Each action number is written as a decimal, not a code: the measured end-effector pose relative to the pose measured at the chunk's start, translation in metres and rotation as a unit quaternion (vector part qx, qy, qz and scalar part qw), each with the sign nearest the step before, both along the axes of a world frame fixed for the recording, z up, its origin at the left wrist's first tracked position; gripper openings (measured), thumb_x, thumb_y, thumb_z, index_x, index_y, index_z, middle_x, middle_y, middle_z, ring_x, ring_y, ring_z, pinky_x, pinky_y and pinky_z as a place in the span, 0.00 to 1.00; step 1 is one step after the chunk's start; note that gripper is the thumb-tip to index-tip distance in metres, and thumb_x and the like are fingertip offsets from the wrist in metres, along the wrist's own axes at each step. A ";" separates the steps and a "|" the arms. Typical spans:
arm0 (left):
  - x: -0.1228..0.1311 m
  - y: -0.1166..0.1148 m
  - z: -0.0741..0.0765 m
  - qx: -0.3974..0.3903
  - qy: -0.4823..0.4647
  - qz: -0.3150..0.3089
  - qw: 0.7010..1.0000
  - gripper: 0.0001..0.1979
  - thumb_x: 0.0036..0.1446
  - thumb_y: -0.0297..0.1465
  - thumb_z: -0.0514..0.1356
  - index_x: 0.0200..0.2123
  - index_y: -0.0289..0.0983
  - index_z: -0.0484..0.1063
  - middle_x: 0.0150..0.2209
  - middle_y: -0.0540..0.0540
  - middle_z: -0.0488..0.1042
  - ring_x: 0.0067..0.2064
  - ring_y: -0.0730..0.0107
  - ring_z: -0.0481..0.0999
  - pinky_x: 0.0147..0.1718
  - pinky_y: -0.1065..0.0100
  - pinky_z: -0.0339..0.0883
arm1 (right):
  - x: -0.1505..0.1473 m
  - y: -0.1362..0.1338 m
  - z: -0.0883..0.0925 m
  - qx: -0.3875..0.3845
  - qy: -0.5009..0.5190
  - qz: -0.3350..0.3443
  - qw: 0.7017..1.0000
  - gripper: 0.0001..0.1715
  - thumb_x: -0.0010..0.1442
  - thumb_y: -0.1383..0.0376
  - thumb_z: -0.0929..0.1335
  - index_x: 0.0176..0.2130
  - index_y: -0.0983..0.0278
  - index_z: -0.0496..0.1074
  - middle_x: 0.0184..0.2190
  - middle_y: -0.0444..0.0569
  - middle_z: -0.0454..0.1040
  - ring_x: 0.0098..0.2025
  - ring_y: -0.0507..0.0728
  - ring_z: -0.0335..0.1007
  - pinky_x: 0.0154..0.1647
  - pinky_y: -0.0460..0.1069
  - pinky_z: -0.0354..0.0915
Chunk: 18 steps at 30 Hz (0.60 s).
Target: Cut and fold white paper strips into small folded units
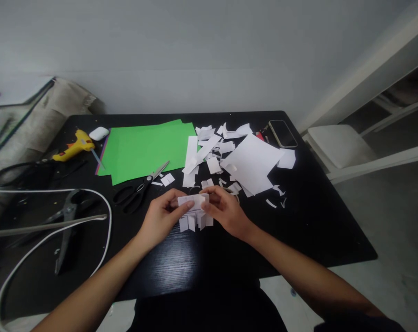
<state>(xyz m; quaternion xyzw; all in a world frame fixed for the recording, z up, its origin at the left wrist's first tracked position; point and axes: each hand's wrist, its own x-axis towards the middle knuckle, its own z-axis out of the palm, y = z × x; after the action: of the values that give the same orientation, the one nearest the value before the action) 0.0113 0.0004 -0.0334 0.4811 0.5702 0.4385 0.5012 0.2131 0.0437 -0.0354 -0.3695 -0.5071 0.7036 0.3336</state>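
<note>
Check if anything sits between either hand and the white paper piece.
Nothing visible. The left hand and right hand pinch the white paper piece at its two ends, in direct contact, over the black table. The scissors lie off to the left and the paper scraps behind, neither in between.

White paper strip [194, 201], apparently folded, held level, cut flaps [194, 222] hanging beneath.

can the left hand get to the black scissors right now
Probably yes: the scissors lie close beside the left hand with bare table between, though it is gripping the cut white paper.
</note>
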 end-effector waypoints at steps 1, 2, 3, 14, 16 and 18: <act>0.000 0.000 0.000 -0.002 -0.003 0.003 1.000 0.14 0.57 0.42 0.71 0.35 0.37 0.75 0.28 0.51 0.76 0.28 0.71 0.74 0.27 0.71 0.66 | 0.000 0.000 0.000 -0.009 0.001 0.009 1.000 0.28 0.53 0.55 0.81 0.48 0.59 0.73 0.40 0.48 0.81 0.43 0.58 0.81 0.44 0.52 0.76; 0.000 0.001 0.001 -0.002 -0.004 0.006 1.000 0.15 0.57 0.42 0.70 0.34 0.37 0.74 0.27 0.51 0.76 0.28 0.71 0.73 0.27 0.71 0.66 | 0.000 0.000 0.000 -0.013 -0.004 0.011 1.000 0.30 0.51 0.56 0.82 0.49 0.59 0.73 0.42 0.48 0.82 0.44 0.59 0.81 0.46 0.54 0.77; 0.000 0.001 0.002 -0.002 -0.003 0.009 1.000 0.16 0.57 0.43 0.70 0.34 0.37 0.73 0.27 0.51 0.75 0.27 0.71 0.72 0.26 0.71 0.65 | 0.000 0.000 0.000 -0.011 -0.012 0.010 1.000 0.30 0.49 0.58 0.83 0.48 0.60 0.74 0.42 0.49 0.82 0.44 0.60 0.82 0.48 0.55 0.77; 0.005 -0.004 0.000 0.018 0.020 -0.051 0.998 0.23 0.56 0.41 0.71 0.49 0.41 0.68 0.36 0.50 0.79 0.35 0.65 0.79 0.35 0.66 0.73 | -0.002 0.002 0.000 -0.001 -0.025 -0.037 0.999 0.17 0.54 0.56 0.79 0.39 0.62 0.78 0.40 0.49 0.84 0.44 0.61 0.82 0.51 0.56 0.77; 0.005 -0.005 -0.006 0.023 0.040 -0.035 0.998 0.23 0.57 0.39 0.71 0.51 0.41 0.67 0.35 0.51 0.78 0.34 0.66 0.78 0.34 0.66 0.72 | -0.002 0.001 0.000 -0.007 -0.020 -0.034 0.999 0.16 0.55 0.57 0.79 0.40 0.61 0.78 0.41 0.49 0.84 0.45 0.61 0.82 0.52 0.56 0.76; 0.006 -0.005 -0.010 0.036 0.040 -0.017 0.998 0.23 0.58 0.39 0.70 0.52 0.41 0.66 0.35 0.51 0.79 0.34 0.67 0.78 0.34 0.67 0.72 | -0.002 0.000 0.001 -0.009 -0.005 -0.022 1.000 0.15 0.56 0.57 0.78 0.41 0.61 0.77 0.42 0.49 0.84 0.48 0.61 0.81 0.54 0.56 0.75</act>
<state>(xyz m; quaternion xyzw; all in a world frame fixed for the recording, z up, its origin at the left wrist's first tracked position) 0.0173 -0.0043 -0.0436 0.5261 0.5653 0.4303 0.4675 0.2106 0.0441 -0.0342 -0.3874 -0.4940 0.6988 0.3430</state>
